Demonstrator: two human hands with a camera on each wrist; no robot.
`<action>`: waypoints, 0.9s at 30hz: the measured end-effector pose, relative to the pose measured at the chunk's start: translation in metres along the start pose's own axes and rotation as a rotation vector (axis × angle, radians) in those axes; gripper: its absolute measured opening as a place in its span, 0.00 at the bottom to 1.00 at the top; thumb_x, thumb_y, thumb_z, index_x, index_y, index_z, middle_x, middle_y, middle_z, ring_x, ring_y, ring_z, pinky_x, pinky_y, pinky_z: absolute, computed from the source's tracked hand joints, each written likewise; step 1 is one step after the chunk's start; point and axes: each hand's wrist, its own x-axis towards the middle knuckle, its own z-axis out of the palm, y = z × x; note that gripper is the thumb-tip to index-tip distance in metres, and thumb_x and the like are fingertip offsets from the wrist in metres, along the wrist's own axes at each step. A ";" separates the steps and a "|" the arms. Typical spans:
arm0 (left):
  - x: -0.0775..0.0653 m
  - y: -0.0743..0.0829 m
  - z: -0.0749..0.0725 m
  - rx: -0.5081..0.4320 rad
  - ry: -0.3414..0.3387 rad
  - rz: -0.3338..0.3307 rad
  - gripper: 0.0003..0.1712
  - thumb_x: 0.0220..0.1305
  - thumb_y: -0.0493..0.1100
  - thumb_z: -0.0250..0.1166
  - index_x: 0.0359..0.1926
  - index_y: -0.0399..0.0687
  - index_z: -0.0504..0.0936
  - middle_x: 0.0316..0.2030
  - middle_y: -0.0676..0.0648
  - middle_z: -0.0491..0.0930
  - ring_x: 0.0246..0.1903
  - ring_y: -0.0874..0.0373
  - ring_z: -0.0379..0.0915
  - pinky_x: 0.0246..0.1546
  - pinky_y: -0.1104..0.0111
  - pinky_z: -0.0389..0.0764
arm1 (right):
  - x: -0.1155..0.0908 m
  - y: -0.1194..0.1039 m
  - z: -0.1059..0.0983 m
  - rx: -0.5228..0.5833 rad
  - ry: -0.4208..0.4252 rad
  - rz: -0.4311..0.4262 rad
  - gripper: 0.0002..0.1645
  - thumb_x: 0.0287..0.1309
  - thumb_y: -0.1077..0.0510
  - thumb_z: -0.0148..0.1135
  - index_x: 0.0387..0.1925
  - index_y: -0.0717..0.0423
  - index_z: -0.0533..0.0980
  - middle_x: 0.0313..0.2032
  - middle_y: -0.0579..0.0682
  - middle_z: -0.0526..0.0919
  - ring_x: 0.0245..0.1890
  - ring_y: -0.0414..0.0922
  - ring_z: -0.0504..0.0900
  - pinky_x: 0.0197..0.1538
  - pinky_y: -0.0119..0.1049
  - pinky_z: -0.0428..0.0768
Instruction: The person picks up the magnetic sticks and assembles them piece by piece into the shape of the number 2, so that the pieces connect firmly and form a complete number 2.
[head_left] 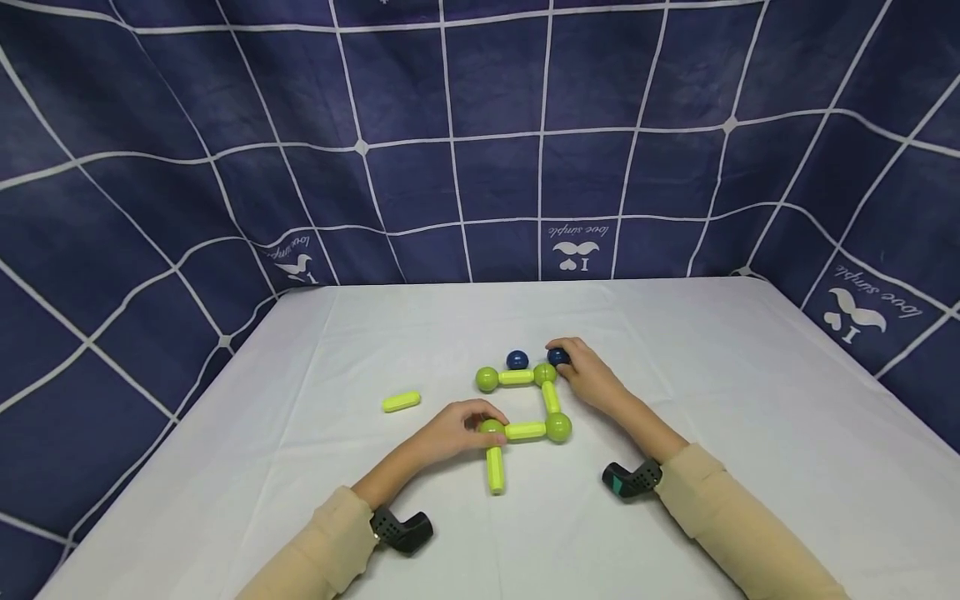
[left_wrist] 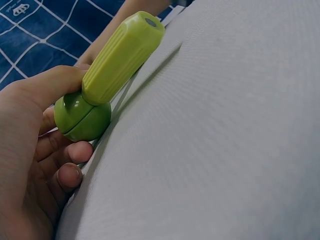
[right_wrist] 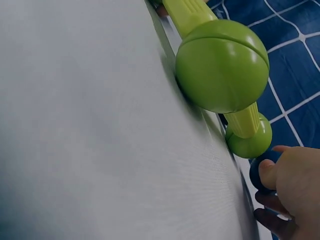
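Note:
On the white table lies a zigzag chain of green balls joined by yellow-green rods. My left hand (head_left: 457, 429) grips the green ball (left_wrist: 82, 117) at the chain's near left corner, thumb and fingers on either side. From that ball a rod (head_left: 495, 471) points toward the front of the table, its far end free. At the back right, my right hand (head_left: 588, 375) holds a dark blue ball (head_left: 558, 356) between thumb and fingers, close beside the chain's green ball (head_left: 545, 374). Another green ball (right_wrist: 222, 65) stands nearer the right wrist camera.
A second dark blue ball (head_left: 517, 360) sits just behind the chain's back rod (head_left: 517, 377). One loose yellow-green rod (head_left: 401, 402) lies to the left. A navy curtain with white grid lines (head_left: 495, 175) hangs around the back and sides of the table (head_left: 360, 333).

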 end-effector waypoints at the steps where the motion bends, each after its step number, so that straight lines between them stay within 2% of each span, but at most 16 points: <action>1: 0.000 -0.002 0.000 -0.001 0.000 0.003 0.14 0.55 0.47 0.65 0.43 0.51 0.80 0.33 0.52 0.74 0.33 0.61 0.63 0.35 0.73 0.66 | -0.001 0.000 0.000 0.007 0.004 0.007 0.20 0.63 0.64 0.47 0.57 0.57 0.65 0.58 0.62 0.66 0.62 0.59 0.64 0.62 0.53 0.62; 6: 0.000 -0.004 0.000 -0.003 0.004 0.016 0.14 0.54 0.50 0.65 0.42 0.54 0.81 0.32 0.53 0.74 0.33 0.62 0.64 0.34 0.73 0.67 | -0.011 -0.007 -0.003 0.049 0.045 0.009 0.21 0.63 0.62 0.48 0.58 0.56 0.64 0.58 0.62 0.66 0.59 0.58 0.67 0.59 0.52 0.66; 11: 0.001 -0.004 0.000 -0.009 0.004 0.022 0.14 0.54 0.50 0.65 0.42 0.52 0.81 0.32 0.53 0.75 0.32 0.63 0.65 0.34 0.74 0.68 | -0.026 -0.022 -0.007 0.057 0.077 -0.063 0.22 0.63 0.60 0.50 0.58 0.54 0.64 0.55 0.58 0.69 0.49 0.51 0.73 0.51 0.47 0.73; 17: 0.001 -0.003 0.000 0.001 0.003 0.006 0.13 0.56 0.48 0.64 0.43 0.51 0.81 0.33 0.51 0.76 0.32 0.63 0.65 0.34 0.74 0.67 | -0.045 -0.047 -0.009 0.041 0.100 -0.145 0.24 0.61 0.54 0.54 0.58 0.52 0.65 0.52 0.52 0.72 0.44 0.44 0.73 0.48 0.43 0.74; 19: 0.000 0.000 -0.001 0.000 0.001 0.004 0.13 0.56 0.46 0.64 0.43 0.49 0.80 0.34 0.50 0.76 0.32 0.63 0.65 0.34 0.74 0.67 | -0.052 -0.054 -0.009 0.039 0.102 -0.176 0.25 0.59 0.53 0.57 0.57 0.54 0.66 0.47 0.50 0.74 0.42 0.43 0.74 0.47 0.42 0.75; 22: -0.005 0.013 -0.003 -0.010 -0.005 0.017 0.13 0.57 0.43 0.63 0.43 0.44 0.80 0.34 0.49 0.76 0.32 0.63 0.64 0.34 0.73 0.67 | -0.063 -0.064 -0.007 0.030 0.084 -0.225 0.23 0.56 0.51 0.60 0.52 0.54 0.70 0.40 0.46 0.76 0.38 0.40 0.74 0.43 0.39 0.76; 27: -0.012 0.030 -0.007 -0.002 -0.007 0.019 0.12 0.57 0.41 0.62 0.42 0.41 0.80 0.33 0.48 0.76 0.31 0.64 0.65 0.34 0.74 0.67 | -0.080 -0.073 0.001 -0.047 0.013 -0.345 0.16 0.52 0.49 0.62 0.41 0.49 0.72 0.35 0.38 0.76 0.33 0.34 0.73 0.38 0.30 0.74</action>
